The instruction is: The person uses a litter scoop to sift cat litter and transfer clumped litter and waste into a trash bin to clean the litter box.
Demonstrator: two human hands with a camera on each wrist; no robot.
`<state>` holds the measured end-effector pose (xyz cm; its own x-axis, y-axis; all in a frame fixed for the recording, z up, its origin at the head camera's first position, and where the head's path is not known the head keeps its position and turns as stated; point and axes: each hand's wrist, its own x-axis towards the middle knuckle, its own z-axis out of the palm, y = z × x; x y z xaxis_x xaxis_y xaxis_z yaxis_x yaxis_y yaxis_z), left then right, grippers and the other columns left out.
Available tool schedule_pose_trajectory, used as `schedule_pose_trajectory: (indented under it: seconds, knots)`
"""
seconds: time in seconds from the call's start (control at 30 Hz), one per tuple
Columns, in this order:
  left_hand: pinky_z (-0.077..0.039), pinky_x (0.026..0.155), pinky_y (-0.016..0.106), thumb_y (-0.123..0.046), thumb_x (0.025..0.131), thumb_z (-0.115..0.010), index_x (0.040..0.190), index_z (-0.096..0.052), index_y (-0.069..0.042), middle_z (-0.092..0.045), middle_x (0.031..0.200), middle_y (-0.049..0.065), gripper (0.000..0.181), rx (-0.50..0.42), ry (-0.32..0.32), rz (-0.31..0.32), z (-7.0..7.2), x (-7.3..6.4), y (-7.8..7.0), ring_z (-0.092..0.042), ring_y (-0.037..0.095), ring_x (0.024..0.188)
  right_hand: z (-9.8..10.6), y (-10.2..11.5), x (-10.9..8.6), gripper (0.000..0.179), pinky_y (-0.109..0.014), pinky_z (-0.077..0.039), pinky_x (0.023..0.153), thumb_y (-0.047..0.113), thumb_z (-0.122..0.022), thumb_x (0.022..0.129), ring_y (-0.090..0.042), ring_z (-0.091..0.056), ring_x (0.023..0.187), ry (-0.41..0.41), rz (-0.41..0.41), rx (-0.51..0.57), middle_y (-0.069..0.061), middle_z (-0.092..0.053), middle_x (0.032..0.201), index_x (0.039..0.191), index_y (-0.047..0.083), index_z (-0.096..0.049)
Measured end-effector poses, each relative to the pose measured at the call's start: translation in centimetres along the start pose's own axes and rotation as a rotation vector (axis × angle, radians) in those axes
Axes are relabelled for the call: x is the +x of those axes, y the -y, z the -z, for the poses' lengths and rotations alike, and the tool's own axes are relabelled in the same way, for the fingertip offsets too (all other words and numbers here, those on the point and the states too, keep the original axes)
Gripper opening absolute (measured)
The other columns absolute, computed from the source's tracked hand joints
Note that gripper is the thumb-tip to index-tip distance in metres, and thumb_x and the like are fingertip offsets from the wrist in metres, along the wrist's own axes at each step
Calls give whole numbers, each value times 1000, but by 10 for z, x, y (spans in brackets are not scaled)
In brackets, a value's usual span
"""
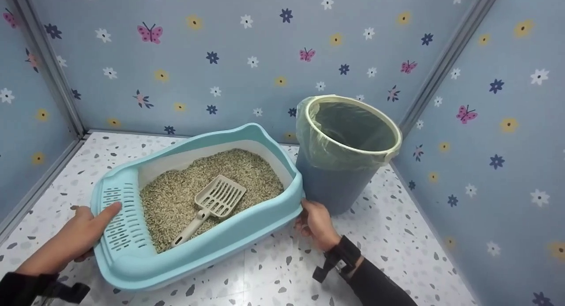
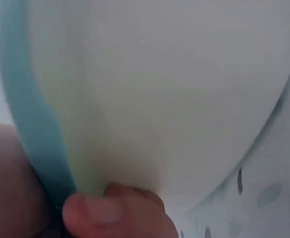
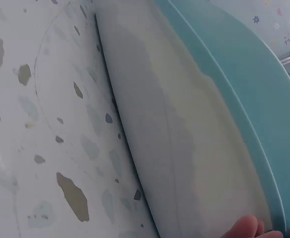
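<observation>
A blue and white cat litter box (image 1: 229, 235) stands on the speckled surface, filled with tan pellet litter (image 1: 172, 191). On the litter lies a beige slotted litter scoop (image 1: 220, 195), its handle toward the near left. My left hand (image 1: 84, 231) grips the box's left end, thumb over the perforated step; in the left wrist view its fingers (image 2: 130, 215) curl under the blue rim against the white base (image 2: 160, 99). At the right corner, my right hand (image 1: 318, 222) holds the rim, with fingertips (image 3: 244, 228) below it in the right wrist view.
A blue-grey trash bin (image 1: 335, 187) lined with a translucent bag stands right behind the box's right end. Flower-and-butterfly panels (image 1: 247, 67) with grey corner strips close in the back and both sides. The white speckled surface (image 1: 265, 279) extends in front.
</observation>
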<state>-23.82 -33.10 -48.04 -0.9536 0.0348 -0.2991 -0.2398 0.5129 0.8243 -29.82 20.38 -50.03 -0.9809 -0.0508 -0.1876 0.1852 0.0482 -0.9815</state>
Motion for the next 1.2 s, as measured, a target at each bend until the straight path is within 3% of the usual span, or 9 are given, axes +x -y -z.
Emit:
schedule_pose_trajectory:
  seconds: [0.1,0.2,0.43,0.73,0.93,1.2]
  knots:
    - [-44,38,31,-73,113,-40,106,-61,6,-69,64,8,82,30,-20,35,-11,-13,-1,-51,13,40,-1,1,4,45,-26,-38,46,39,-47,118,-14,-53,53,-51,7,-76,-4,-61,67,88,9,-63]
    - [-46,39,31,-73,113,-39,112,-56,8,-70,67,8,83,22,-42,32,-17,-16,-1,-54,15,42,-2,2,7,43,-27,-37,45,40,-46,118,-15,-49,51,-102,28,-152,-5,-59,66,94,9,-62]
    - [-48,46,34,-71,114,-31,126,-33,17,-67,78,10,89,42,-58,40,-17,-15,2,-56,18,52,-5,1,9,37,-29,-34,47,40,-44,119,-19,-47,56,-129,28,-181,-8,-55,72,105,9,-60]
    - [-49,49,35,-69,116,-30,132,-35,19,-71,84,11,89,40,-34,9,-6,2,5,-62,21,58,-6,-3,-5,35,-26,-32,48,36,-40,122,-15,-45,57,-129,50,-175,-4,-51,74,108,9,-56]
    - [-47,48,35,-74,114,-29,136,-30,17,-66,87,11,93,58,-17,1,6,14,7,-56,20,58,-4,-5,-16,34,-27,-33,48,33,-42,121,-15,-46,57,-62,76,-170,-2,-50,74,100,9,-53]
    - [-50,48,34,-71,114,-31,129,-25,18,-63,86,12,91,44,-22,25,-5,0,0,-58,19,56,0,0,-2,39,-32,-35,52,37,-40,121,-18,-41,53,-139,149,-365,0,-47,64,93,13,-54]
